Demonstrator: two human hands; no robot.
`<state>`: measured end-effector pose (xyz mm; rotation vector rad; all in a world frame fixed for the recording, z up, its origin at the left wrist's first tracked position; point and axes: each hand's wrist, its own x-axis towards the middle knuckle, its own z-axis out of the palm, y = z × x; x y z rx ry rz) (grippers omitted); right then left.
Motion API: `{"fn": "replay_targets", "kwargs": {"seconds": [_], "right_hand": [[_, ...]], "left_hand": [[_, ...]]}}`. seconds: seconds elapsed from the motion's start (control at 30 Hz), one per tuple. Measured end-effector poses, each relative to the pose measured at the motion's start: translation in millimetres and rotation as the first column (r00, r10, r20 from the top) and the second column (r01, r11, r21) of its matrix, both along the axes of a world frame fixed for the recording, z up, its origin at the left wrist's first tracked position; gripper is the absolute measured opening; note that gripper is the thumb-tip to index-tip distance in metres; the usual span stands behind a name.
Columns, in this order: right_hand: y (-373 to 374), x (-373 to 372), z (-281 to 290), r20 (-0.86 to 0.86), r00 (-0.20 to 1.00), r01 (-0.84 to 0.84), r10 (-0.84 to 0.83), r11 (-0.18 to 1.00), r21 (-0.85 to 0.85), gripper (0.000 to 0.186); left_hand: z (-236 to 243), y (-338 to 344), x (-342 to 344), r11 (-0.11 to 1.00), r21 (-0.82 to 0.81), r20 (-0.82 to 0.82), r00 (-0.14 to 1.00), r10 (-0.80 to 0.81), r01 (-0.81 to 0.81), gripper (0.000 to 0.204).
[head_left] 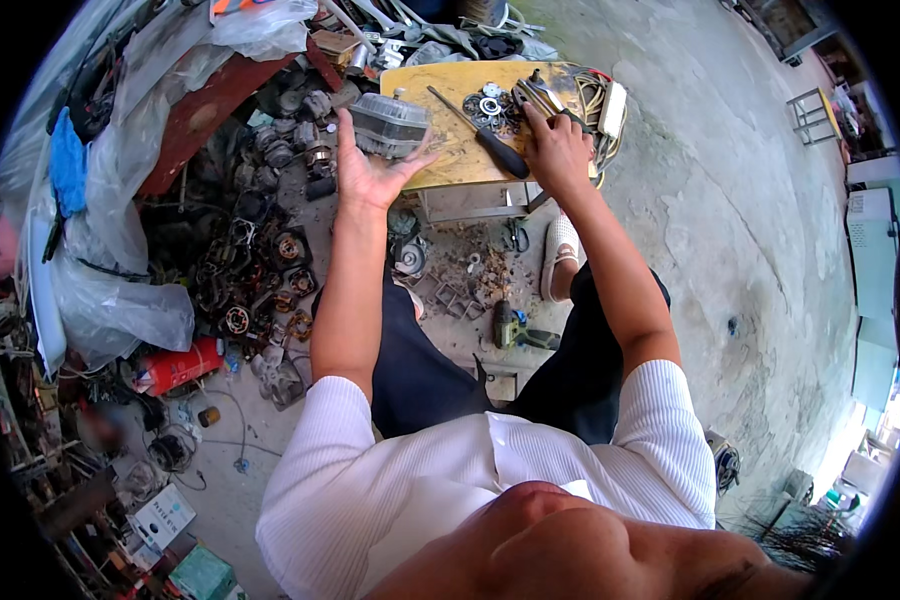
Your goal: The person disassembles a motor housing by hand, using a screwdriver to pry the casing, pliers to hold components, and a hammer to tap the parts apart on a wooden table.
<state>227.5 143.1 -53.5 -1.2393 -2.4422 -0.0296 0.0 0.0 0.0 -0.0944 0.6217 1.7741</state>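
The left hand (368, 182) holds a grey casing (390, 124) at the left edge of the yellow table (454, 162). Its digits are spread wide around the casing, one up the left side and others by the lower right; whether the casing also rests on the table, I cannot tell. The right hand (562, 152) is over the right part of the table, fingers narrowed and forefinger reaching toward a tool (542, 94); whether it grips anything is hidden.

Between the hands, a screwdriver (500, 150) lies slantwise on the table, its handle near the front edge. A knock from the right wrist could roll it off. Rings (490, 106) and small parts sit just beyond the handle; a sweep of the right hand could scatter them.

The casing looks bulky for a one-handed hold. If the fingers slip on its smooth sides, it could drop off the table's left edge toward the heap of parts (260, 262). Cable (590, 92) and a white power strip (613, 108) crowd the table's right edge, where a snag could drag things along. Below the table's front, a drill (516, 330) lies among scraps (475, 272), a likely trip for the feet.
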Motion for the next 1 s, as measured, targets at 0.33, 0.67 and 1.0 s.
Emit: {"fn": "replay_targets", "kwargs": {"seconds": [0.33, 0.67, 1.0], "right_hand": [[-1, 1, -4, 0.022, 1.0, -0.01, 0.009, 0.998, 0.063, 0.042], [53, 49, 47, -0.041, 0.949, 0.291, -0.311, 0.921, -0.261, 0.024], [41, 51, 38, 0.25, 0.935, 0.33, -0.252, 0.879, -0.344, 0.034]], "left_hand": [[-2, -2, -4, 0.993, -0.116, 0.078, 0.996, 0.044, -0.035, 0.101], [-2, 2, -5, 0.963, -0.25, 0.172, 0.975, 0.143, -0.098, 0.109], [-10, 7, 0, 0.995, -0.1, 0.092, 0.995, 0.035, -0.025, 0.098]]}}
